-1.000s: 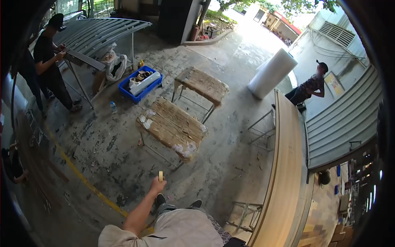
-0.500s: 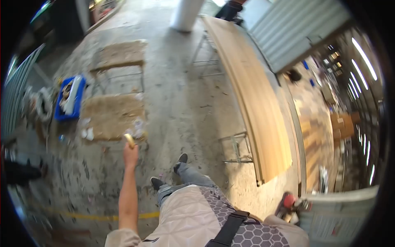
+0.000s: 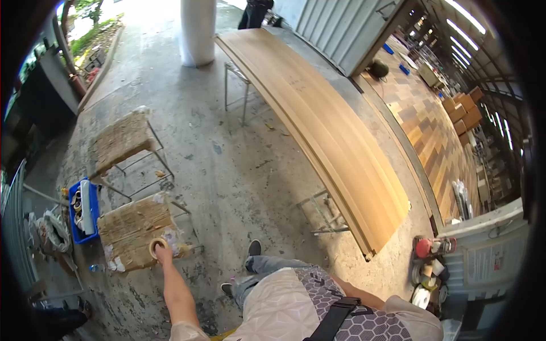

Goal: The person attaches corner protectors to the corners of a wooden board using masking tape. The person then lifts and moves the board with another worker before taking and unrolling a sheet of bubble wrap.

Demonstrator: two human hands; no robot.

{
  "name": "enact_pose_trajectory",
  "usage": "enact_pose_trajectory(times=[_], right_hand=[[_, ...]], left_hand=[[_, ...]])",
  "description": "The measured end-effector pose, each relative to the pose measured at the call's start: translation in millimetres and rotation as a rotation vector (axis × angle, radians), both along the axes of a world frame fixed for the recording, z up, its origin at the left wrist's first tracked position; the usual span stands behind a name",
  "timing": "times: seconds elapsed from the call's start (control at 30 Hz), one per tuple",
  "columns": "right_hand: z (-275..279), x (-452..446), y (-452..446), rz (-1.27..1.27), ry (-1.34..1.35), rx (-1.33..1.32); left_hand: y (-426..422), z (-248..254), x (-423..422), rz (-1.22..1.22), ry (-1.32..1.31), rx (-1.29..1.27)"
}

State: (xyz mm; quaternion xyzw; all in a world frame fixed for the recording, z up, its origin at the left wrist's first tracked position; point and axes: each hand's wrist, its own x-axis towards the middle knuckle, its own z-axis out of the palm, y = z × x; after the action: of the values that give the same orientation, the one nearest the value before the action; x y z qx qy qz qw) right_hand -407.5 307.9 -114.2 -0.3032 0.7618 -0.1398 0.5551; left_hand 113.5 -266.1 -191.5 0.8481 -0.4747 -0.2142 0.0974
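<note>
My left hand (image 3: pixel 164 252) reaches forward, its fingers closed on a roll of tape (image 3: pixel 152 246). The ring is tan and stands tilted over the worn, padded top of a low stand (image 3: pixel 136 224). Whether the roll touches that top, I cannot tell. Of my right arm only part of the forearm (image 3: pixel 358 292) shows beside my shirt; the hand itself is out of sight. To my right, a long wooden panel (image 3: pixel 318 122) lies across metal trestles (image 3: pixel 324 213).
A second padded stand (image 3: pixel 122 139) is beyond the first. At left, a blue crate (image 3: pixel 75 211) holds rolls and other items. A white pillar (image 3: pixel 197 34) rises behind. A red power tool (image 3: pixel 424 248) sits at lower right. A person's dark-clothed legs (image 3: pixel 255 14) are by the panel's far end.
My left hand has lowered the tape roll to the near stand's top. My view has turned, so the panel and stands appear shifted. Part of my right forearm now shows.
</note>
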Motion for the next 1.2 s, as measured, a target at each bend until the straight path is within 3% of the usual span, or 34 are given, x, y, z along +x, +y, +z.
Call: enact_pose_trajectory(times=[0.27, 0.4, 0.53, 0.63, 0.73, 0.83, 0.87, 0.97, 1.1, 1.2], right_hand=[[38, -35, -83, -0.029, 0.327, 0.073], [27, -37, -101, 0.068, 0.293, 0.085], [54, -57, -157, 0.201, 0.342, 0.019], [114, -81, -260, 0.432, 0.428, -0.057], [220, -75, -412, 0.181, 0.390, -0.567], [333, -50, -550, 0.178, 0.137, -1.069], [361, -41, -588, 0.224, 0.042, -1.278], [444, -2, -678, 0.247, -0.570, -1.632], [481, 48, -760, 0.375, -1.088, -1.750], [488, 73, -798, 0.409, -1.249, -1.749]], left_hand=[[-5, 21, -20, -0.200, 0.034, 0.207], [-23, 6, -8, -0.261, -0.081, 0.348], [-14, 20, -33, -0.098, -0.100, 0.280], [-15, -15, -12, -0.037, -0.036, 0.209], [-28, 5, -19, -0.066, -0.085, 0.364], [-41, 13, -32, 0.036, -0.143, 0.521], [-38, 13, -35, 0.022, -0.165, 0.435], [-42, 6, -56, 0.087, -0.170, 0.343], [-38, 9, -53, 0.127, -0.228, 0.257], [-49, 16, -37, 0.082, -0.151, 0.476]])
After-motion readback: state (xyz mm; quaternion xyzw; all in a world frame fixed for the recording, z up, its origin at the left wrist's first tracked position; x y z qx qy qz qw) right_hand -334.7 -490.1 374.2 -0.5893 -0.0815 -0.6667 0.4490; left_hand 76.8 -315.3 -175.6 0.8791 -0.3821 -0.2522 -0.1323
